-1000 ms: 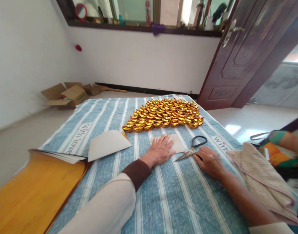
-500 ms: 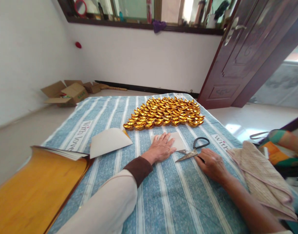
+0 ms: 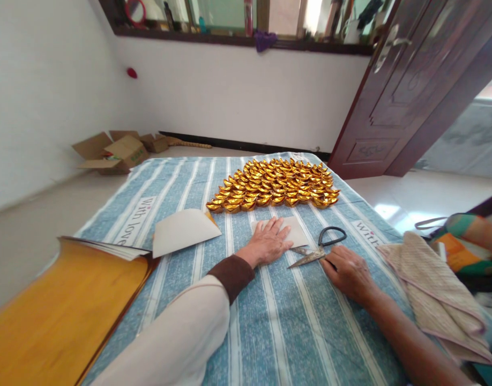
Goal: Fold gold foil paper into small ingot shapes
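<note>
My left hand (image 3: 269, 241) lies flat, fingers spread, on a small pale grey sheet of paper (image 3: 297, 231). The sheet rests on the striped tablecloth (image 3: 262, 332), partly covered by the hand. Just to the right, my right hand (image 3: 348, 272) is closed around one handle of a pair of scissors (image 3: 319, 253). The other black loop stands free above the fingers. The blades are parted and point left, the upper tip close by the sheet's lower edge. Behind the hands sits a cluster of folded gold foil ingots (image 3: 274, 185) in close rows.
To the left lie a larger curled pale sheet (image 3: 185, 233) and a stack of gold-orange sheets (image 3: 69, 305). A folded beige towel (image 3: 434, 289) lies at the table's right side. Cardboard boxes (image 3: 127, 153) are on the floor by the wall; a dark red door (image 3: 385, 102) stands at right.
The whole view has shifted slightly. Both hands, the sheet and the parted scissors keep nearly the same places on the table.
</note>
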`<action>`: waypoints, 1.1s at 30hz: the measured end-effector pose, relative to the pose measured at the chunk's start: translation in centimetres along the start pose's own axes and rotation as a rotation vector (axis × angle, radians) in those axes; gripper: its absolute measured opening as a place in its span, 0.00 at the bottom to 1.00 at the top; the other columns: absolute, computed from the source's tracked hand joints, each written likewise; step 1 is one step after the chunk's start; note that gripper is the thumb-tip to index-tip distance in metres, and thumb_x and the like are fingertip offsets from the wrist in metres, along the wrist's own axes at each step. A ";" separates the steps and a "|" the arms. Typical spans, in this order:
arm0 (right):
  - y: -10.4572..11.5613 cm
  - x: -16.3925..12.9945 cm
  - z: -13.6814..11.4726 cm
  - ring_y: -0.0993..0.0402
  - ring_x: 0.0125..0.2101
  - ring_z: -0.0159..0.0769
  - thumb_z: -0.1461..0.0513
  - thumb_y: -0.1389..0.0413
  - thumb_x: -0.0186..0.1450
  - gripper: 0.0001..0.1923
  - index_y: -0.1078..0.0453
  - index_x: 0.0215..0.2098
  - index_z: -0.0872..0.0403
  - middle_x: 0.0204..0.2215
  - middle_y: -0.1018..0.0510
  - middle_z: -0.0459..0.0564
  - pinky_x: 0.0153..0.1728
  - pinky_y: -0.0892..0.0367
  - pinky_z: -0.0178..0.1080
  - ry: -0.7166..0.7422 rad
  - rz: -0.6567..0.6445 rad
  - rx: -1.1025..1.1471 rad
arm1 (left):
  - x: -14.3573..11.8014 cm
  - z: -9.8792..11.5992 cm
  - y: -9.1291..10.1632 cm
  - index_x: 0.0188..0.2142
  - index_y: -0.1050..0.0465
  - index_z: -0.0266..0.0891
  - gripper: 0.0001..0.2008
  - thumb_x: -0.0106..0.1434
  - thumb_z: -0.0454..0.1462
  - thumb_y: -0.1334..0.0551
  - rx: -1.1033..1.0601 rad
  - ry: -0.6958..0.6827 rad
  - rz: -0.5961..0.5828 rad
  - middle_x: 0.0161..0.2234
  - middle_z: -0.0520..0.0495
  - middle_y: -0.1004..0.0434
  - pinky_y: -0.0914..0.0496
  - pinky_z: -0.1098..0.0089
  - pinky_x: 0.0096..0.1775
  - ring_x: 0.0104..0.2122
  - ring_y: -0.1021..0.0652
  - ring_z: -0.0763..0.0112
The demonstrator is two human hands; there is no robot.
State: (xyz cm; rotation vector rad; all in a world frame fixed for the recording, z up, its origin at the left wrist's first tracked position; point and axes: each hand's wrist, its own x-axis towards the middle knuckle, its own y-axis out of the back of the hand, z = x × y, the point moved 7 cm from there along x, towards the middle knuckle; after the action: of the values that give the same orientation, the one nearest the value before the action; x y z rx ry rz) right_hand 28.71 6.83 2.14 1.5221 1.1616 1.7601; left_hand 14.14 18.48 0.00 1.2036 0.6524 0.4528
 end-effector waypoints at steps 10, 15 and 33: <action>-0.6 2.0 -1.2 0.36 0.26 0.34 0.63 0.50 0.66 0.16 0.33 0.21 0.54 0.21 0.31 0.48 0.31 0.46 0.37 0.034 0.030 -0.004 | 0.4 -0.2 0.2 0.67 0.52 0.43 0.30 0.70 0.51 0.63 -0.042 0.026 -0.045 0.69 0.42 0.64 0.61 0.46 0.61 0.67 0.59 0.55; -0.3 1.5 -1.6 0.36 0.26 0.34 0.64 0.50 0.66 0.16 0.33 0.21 0.54 0.21 0.31 0.48 0.31 0.46 0.37 0.038 0.027 -0.003 | 0.5 -0.3 0.3 0.67 0.52 0.44 0.29 0.71 0.50 0.63 -0.059 0.037 -0.042 0.69 0.44 0.63 0.60 0.46 0.61 0.67 0.59 0.57; -0.6 1.8 -2.4 0.36 0.27 0.35 0.64 0.48 0.65 0.14 0.31 0.22 0.55 0.22 0.29 0.49 0.32 0.46 0.37 0.001 -0.047 0.005 | 1.4 -0.7 0.0 0.67 0.53 0.47 0.30 0.70 0.52 0.65 -0.117 0.039 -0.098 0.69 0.45 0.66 0.64 0.45 0.61 0.67 0.61 0.57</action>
State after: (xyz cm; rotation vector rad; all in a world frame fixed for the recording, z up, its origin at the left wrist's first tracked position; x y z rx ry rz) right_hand 25.89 7.99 2.57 1.4851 1.1932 1.7287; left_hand 14.72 19.84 -0.48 1.0497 0.7058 0.4277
